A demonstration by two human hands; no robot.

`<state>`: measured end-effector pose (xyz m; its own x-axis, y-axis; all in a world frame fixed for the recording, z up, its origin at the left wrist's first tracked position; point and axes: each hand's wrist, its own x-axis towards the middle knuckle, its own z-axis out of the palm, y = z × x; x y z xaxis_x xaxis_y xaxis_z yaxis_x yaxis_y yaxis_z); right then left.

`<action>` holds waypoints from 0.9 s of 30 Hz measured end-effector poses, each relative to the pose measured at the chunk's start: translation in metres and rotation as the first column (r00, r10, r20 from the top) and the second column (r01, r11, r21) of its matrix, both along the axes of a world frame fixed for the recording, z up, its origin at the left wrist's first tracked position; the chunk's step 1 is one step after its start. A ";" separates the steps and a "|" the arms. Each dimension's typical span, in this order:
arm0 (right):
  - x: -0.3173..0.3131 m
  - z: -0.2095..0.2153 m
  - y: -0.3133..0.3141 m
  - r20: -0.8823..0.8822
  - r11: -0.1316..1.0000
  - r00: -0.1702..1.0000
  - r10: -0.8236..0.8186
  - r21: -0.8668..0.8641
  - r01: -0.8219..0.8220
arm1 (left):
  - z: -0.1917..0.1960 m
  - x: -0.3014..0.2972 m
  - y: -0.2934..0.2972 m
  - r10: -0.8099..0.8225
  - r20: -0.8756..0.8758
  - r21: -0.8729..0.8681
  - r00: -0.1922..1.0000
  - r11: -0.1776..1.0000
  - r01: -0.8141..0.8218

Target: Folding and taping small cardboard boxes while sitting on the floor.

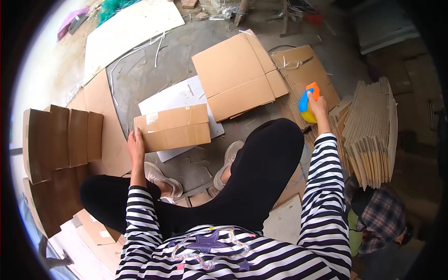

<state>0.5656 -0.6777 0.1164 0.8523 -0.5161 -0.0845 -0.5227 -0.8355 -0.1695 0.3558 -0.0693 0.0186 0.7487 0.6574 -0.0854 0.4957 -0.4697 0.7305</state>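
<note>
A closed cardboard box [177, 128] with strips of clear tape on it lies in front of me, over a white sheet [164, 99]. My left hand [136, 145] grips this box at its left end, fingers against the edge. Off to the right, my right hand [318, 105] is wrapped round a blue, orange and yellow tape dispenser [304, 103]. It is held just above a pile of flat cardboard [305, 70]. Beyond the box, a larger flattened carton [238, 70] rests on the floor.
Made-up boxes [63, 137] are stacked at my left. A tall bundle of folded cardboard [371, 130] stands to my right, with a person in a plaid shirt [383, 212] behind it. A white board [133, 32] lies at the far left. Scissors [298, 63] lie on the cardboard pile.
</note>
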 end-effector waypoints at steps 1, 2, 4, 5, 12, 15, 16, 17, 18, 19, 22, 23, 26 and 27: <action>0.003 -0.013 -0.003 -0.007 1.000 1.000 0.006 0.012 -0.006 | 0.005 -0.003 -0.007 0.011 -0.029 -0.072 1.000 0.997 -0.013; 0.004 -0.025 -0.006 -0.033 0.998 0.998 -0.062 0.024 0.062 | 0.009 -0.004 -0.014 0.019 -0.058 -0.145 0.998 0.989 -0.027; 0.007 -0.046 -0.006 -0.063 0.992 0.991 -0.119 0.045 0.122 | 0.006 -0.007 -0.006 -0.001 -0.087 -0.173 0.996 0.985 -0.014; 0.006 -0.056 -0.007 -0.080 0.993 0.992 -0.095 0.059 0.100 | 0.004 -0.010 -0.004 -0.018 -0.072 -0.179 0.997 0.984 0.005; 0.016 -0.049 -0.026 -0.069 0.996 0.995 -0.072 0.048 0.075 | 0.005 -0.008 -0.012 0.053 -0.078 0.010 0.996 0.999 -0.053; 0.001 -0.018 -0.069 0.159 0.840 0.987 -0.002 0.536 -0.085 | 0.042 0.007 -0.037 0.027 0.104 0.410 0.994 0.909 -0.068; -0.009 -0.001 -0.057 0.215 0.690 0.976 -0.021 0.709 -0.141 | 0.066 0.010 -0.044 -0.043 0.213 0.588 0.976 0.803 -0.093; -0.020 0.027 -0.028 0.264 0.498 0.964 -0.043 0.842 -0.209 | 0.085 0.012 -0.049 -0.017 0.227 0.588 0.974 0.799 -0.123; -0.031 0.062 0.005 0.264 0.428 0.963 0.055 0.865 -0.262 | 0.103 0.014 -0.054 -0.123 0.278 0.502 0.953 0.864 -0.035; -0.042 0.094 0.040 0.264 0.348 0.951 0.160 0.886 -0.305 | 0.121 0.013 -0.058 -0.214 0.336 0.419 0.917 0.906 0.058; -0.068 0.161 0.107 0.279 0.303 0.884 0.376 0.864 -0.402 | 0.178 0.023 -0.097 -0.280 0.395 -0.188 0.875 0.907 0.376; -0.079 0.177 0.135 0.324 0.235 0.828 0.458 0.854 -0.464 | 0.193 0.024 -0.107 -0.294 0.428 -0.406 0.855 0.782 0.472; -0.100 0.204 0.193 0.315 0.113 0.707 0.633 0.866 -0.487 | 0.238 0.026 -0.125 -0.367 0.553 -0.609 0.748 0.435 0.663; -0.106 0.205 0.207 0.262 0.083 0.659 0.705 0.893 -0.443 | 0.247 0.022 -0.126 -0.366 0.552 -0.629 0.749 0.407 0.662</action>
